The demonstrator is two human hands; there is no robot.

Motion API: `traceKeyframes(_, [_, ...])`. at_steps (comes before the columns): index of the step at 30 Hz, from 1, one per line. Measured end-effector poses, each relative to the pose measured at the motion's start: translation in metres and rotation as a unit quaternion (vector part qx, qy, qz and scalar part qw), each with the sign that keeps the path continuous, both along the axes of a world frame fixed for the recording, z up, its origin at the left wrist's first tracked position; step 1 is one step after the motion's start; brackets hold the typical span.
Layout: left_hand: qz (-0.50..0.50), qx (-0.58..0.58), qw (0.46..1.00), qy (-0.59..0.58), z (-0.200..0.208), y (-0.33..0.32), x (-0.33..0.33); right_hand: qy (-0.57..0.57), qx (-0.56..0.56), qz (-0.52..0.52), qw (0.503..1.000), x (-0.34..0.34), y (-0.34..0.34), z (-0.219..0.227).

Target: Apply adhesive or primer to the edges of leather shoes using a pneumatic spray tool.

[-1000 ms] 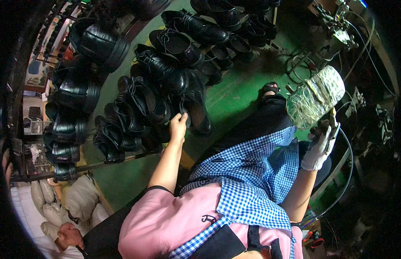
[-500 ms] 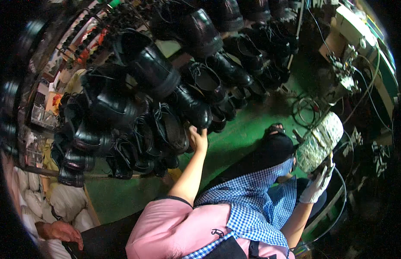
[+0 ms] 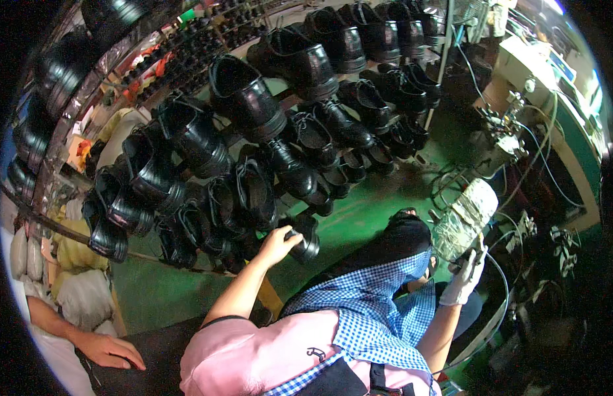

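Note:
My bare left hand [image 3: 278,245] is closed on a black leather shoe [image 3: 307,239], held low in front of the rack, apart from the shoes above it. Only part of that shoe shows past my fingers. On the other side, my right hand [image 3: 466,276] wears a white glove and grips the lower edge of a rounded block wrapped in shiny, crinkled film [image 3: 475,206]. What lies under the film is hidden, and so is part of the grip. Black lace-up shoes [image 3: 247,99] hang in slanting tiers on the rack ahead of my left hand.
A co-worker's hand [image 3: 108,348] rests on a dark surface at lower left, near white sacks [image 3: 87,300]. Metal fittings [image 3: 508,125] and cables stand at right, beside a pale machine housing [image 3: 527,66]. Green floor [image 3: 359,214] shows between the rack and my legs.
My left hand has drawn down and left from the rack and now holds a shoe. The whole view has shifted slightly. My right hand stays at the film-wrapped block.

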State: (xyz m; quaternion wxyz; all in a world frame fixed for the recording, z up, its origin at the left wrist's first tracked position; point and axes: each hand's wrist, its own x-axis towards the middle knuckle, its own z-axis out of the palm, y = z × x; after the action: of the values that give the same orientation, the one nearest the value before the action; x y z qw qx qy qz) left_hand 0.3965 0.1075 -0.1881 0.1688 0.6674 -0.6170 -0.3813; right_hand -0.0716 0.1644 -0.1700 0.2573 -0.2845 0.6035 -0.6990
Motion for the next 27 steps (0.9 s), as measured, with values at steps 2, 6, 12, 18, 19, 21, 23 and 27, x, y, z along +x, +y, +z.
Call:
traceKeyframes(2, [-0.02, 0.015, 0.994, 0.105, 0.027, 0.023, -0.015, 0.059, 0.069, -0.02, 0.996, 0.001, 0.004, -0.002])
traceKeyframes(6, [-0.097, 0.053, 0.952, 0.284, 0.081, 0.023, -0.071, 0.191, 0.132, -0.002, 0.973, -0.031, 0.009, -0.039])
traceKeyframes(12, [-0.347, -0.184, 0.903, 0.171, 0.164, 0.002, -0.142, 0.18, 0.022, 0.066, 0.981, -0.006, -0.002, -0.006])
traceKeyframes(18, [-0.53, -0.366, 0.758, 0.103, 0.186, -0.052, -0.254, 0.134, 0.219, 0.019, 0.966, 0.018, 0.013, 0.026])
traceKeyframes(19, [-0.553, -0.365, 0.745, 0.075, 0.18, -0.058, -0.268, 0.19, 0.181, 0.0, 0.965, 0.015, 0.02, 0.021])
traceKeyframes(21, [-0.575, -0.368, 0.726, 0.083, 0.16, -0.063, -0.288, 0.2, 0.216, -0.003, 0.956, 0.006, 0.029, 0.015])
traceKeyframes(23, [-0.601, -0.358, 0.714, 0.03, 0.158, -0.059, -0.295, 0.283, 0.206, -0.021, 0.937, -0.001, 0.041, 0.008])
traceKeyframes(27, [-0.581, -0.37, 0.725, 0.0, 0.169, -0.047, -0.288, 0.372, 0.234, -0.004, 0.898, -0.005, 0.046, 0.001])
